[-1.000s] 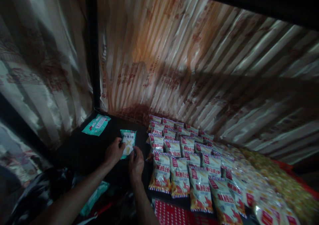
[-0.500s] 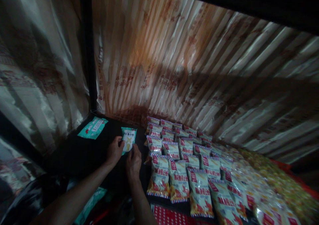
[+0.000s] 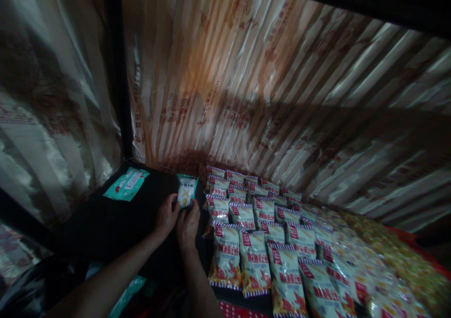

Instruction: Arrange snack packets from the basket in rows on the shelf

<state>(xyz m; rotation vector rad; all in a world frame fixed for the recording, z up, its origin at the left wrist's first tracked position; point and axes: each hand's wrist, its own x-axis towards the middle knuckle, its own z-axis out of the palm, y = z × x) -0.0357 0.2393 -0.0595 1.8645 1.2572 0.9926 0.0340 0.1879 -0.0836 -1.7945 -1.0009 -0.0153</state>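
Packet (image 3: 187,190), teal and white, lower centre of the frame, lower edges held by left hand (image 3: 167,216) and right hand (image 3: 188,223), fingers of each partly curled. Second teal packet (image 3: 126,184) flat, lower left; cream packets (image 3: 286,276) in rows, lower right.

The fingers (image 3: 193,211) partly hide the lower end of the teal packet (image 3: 186,191) (its smaller print unreadable)
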